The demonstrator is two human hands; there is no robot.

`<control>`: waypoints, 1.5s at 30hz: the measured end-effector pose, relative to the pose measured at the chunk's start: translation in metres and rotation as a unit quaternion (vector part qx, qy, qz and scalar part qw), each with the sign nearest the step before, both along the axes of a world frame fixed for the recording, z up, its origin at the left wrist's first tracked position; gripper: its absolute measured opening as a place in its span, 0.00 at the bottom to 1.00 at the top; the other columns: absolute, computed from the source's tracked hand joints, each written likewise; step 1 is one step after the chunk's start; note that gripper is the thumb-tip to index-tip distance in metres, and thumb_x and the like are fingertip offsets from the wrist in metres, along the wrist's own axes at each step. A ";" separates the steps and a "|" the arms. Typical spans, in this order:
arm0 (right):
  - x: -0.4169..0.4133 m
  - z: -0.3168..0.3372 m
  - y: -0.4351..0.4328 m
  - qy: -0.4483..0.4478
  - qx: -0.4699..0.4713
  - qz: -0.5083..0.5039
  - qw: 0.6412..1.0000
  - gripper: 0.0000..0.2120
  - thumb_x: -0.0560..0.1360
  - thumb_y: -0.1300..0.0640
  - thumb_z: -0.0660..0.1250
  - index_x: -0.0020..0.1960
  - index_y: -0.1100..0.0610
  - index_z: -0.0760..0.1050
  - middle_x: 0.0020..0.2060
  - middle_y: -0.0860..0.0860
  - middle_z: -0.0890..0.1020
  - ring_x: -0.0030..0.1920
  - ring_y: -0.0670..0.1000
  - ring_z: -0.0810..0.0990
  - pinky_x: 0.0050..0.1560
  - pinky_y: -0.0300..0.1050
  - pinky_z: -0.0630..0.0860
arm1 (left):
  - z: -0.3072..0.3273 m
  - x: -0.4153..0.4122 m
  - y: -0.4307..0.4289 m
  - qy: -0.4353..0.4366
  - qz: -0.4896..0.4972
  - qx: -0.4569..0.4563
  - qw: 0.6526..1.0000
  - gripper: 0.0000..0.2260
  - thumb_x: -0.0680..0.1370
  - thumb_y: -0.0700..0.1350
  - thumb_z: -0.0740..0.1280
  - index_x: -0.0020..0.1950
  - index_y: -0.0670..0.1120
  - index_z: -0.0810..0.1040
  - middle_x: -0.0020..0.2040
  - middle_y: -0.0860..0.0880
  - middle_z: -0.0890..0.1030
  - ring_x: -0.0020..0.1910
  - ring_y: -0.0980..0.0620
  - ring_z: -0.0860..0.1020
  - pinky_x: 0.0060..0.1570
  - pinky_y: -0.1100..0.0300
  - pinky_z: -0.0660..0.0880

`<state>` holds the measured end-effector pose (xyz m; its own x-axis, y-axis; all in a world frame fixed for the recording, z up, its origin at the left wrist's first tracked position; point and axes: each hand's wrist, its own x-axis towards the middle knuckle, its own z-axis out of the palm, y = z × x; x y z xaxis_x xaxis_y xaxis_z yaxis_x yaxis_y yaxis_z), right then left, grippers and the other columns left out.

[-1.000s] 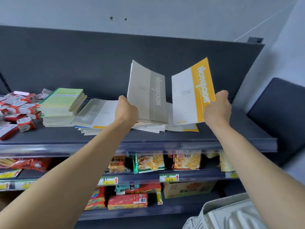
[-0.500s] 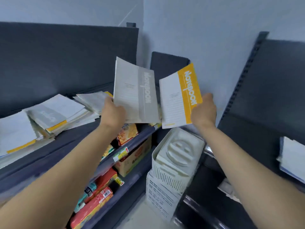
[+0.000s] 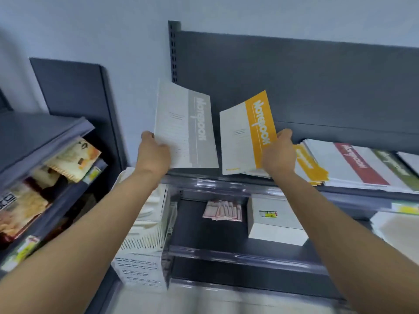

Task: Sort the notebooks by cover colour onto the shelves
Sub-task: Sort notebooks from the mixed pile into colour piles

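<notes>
- Both hands are up at the dark shelving, and I've got one notebook in each.
- Left hand grips the grey notebook at its lower left corner, with the fingers wrapped round the edge. The book stands nearly upright, cover toward me, with the grey title band down its right side.
- Right hand grips the yellow notebook by its lower right edge, fingers curled over the yellow band. It is upright too, leaning slightly right.
- The two books sit side by side with a narrow gap between them, not touching.
- Both are held low over the left end of the top shelf. I can't tell whether either bottom edge touches it.
- On that shelf, just right of my right hand, the yellow stack lies flat, partly hidden by the hand.
- Beside it is the red stack, then the green stack near the frame's right edge.
- One shelf down, pink packets lie fanned out, with a white box just beside them.
- Lower left, a white slatted basket stands next to the unit.
- Far left, snack packets sit on other shelving, too blurred to read.
</notes>
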<state>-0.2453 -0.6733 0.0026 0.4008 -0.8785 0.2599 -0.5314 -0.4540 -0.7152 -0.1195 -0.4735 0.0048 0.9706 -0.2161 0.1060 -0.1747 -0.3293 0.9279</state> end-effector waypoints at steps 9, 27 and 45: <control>-0.054 0.003 -0.143 0.003 0.011 -0.053 0.999 0.12 0.77 0.68 0.54 0.60 0.62 0.61 0.44 0.56 0.73 0.43 0.58 0.74 0.42 0.52 0.71 | -0.010 -0.037 -0.148 0.032 -0.046 0.015 0.998 0.09 0.79 0.33 0.53 0.44 0.46 0.63 0.39 0.52 0.68 0.35 0.57 0.67 0.31 0.63 0.63; -0.053 -0.059 -0.262 0.240 0.083 -0.007 0.967 0.19 0.79 0.64 0.59 0.68 0.63 0.61 0.58 0.61 0.76 0.56 0.61 0.76 0.51 0.51 0.74 | -0.044 -0.015 -0.244 0.083 -0.025 0.107 0.990 0.07 0.77 0.33 0.55 0.53 0.42 0.63 0.43 0.47 0.70 0.44 0.45 0.72 0.52 0.45 0.76; -0.018 0.004 -0.203 0.217 -0.065 0.118 0.967 0.13 0.79 0.57 0.60 0.57 0.65 0.77 0.50 0.60 0.82 0.51 0.60 0.80 0.54 0.56 0.78 | -0.089 0.023 -0.249 0.123 -0.120 0.244 0.955 0.04 0.79 0.34 0.56 0.44 0.39 0.67 0.47 0.43 0.71 0.49 0.45 0.71 0.54 0.52 0.73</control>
